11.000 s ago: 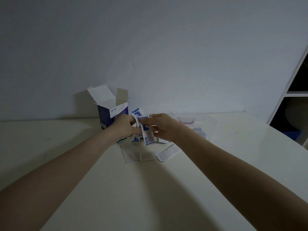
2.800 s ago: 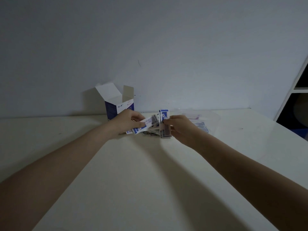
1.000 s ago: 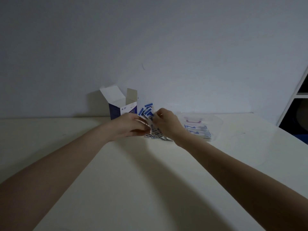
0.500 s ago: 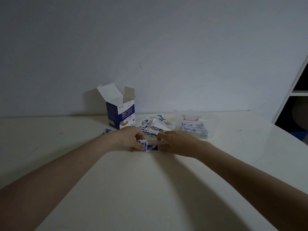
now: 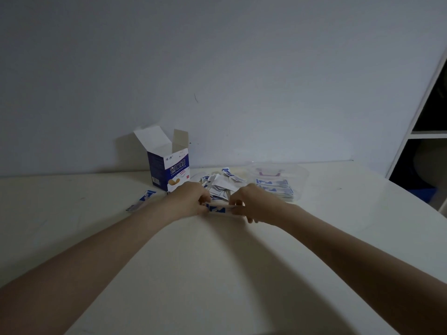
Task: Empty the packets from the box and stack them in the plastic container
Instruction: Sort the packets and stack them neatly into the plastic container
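Note:
My left hand (image 5: 189, 201) and my right hand (image 5: 251, 204) pinch the two ends of a small bundle of blue-and-white packets (image 5: 218, 210), pressed down on the table. Behind them lies a loose pile of packets (image 5: 222, 184). The blue-and-white box (image 5: 169, 170) stands upright at the back with its flaps open. To the right sits the clear plastic container (image 5: 302, 176) with a stack of packets (image 5: 274, 188) inside. One stray packet (image 5: 141, 203) lies to the left of my left arm.
The cream table (image 5: 217, 274) runs back to a plain grey wall. A white shelf unit (image 5: 425, 131) with dark compartments stands at the right edge, beside the table.
My hands came down and toward me from the pile with a bundle of packets, which now rests on the table between them. The loose pile behind is uncovered.

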Action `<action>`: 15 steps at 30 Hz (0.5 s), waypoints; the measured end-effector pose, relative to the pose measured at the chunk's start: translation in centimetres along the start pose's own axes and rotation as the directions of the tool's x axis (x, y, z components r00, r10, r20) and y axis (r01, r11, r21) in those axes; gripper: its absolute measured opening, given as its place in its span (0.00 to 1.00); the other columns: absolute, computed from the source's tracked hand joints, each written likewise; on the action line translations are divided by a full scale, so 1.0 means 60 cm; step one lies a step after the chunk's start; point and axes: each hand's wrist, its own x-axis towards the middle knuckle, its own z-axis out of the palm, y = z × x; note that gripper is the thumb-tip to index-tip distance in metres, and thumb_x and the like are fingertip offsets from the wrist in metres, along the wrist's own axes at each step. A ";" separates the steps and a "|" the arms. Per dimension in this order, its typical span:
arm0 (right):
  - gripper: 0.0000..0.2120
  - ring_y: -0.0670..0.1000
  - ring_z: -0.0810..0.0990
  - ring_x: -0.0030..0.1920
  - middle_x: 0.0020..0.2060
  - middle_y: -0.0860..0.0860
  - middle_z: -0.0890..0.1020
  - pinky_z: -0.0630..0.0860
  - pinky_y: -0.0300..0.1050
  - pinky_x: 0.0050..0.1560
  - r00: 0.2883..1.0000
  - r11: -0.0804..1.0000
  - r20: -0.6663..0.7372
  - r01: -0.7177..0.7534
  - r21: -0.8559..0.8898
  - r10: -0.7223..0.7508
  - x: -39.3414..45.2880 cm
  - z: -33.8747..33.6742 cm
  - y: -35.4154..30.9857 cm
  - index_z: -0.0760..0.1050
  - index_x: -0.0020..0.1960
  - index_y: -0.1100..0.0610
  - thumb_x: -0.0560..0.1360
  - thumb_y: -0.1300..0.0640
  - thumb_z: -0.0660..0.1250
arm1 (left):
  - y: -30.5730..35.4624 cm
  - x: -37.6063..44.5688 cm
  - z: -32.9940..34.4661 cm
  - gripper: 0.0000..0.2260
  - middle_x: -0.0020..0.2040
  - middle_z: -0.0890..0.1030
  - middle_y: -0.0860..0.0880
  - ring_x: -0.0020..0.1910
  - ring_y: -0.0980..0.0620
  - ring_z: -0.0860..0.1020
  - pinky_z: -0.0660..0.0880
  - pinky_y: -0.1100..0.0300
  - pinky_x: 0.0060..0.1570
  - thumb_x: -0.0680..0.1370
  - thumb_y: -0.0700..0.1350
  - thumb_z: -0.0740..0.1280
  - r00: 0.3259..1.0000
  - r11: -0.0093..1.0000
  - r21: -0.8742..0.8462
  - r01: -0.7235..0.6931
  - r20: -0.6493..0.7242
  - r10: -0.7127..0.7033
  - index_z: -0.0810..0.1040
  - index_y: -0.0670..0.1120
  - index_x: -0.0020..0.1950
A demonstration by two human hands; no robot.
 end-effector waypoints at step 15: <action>0.09 0.43 0.76 0.23 0.36 0.58 0.85 0.76 0.35 0.37 0.995 0.995 -0.101 0.005 0.096 0.005 0.010 -0.030 0.010 0.77 0.50 0.60 0.77 0.64 0.59 | -0.004 0.011 -0.042 0.05 0.32 0.79 0.55 0.32 0.60 0.74 0.67 0.67 0.33 0.70 0.38 0.72 0.994 0.952 -0.299 0.070 -0.058 -0.091 0.81 0.48 0.38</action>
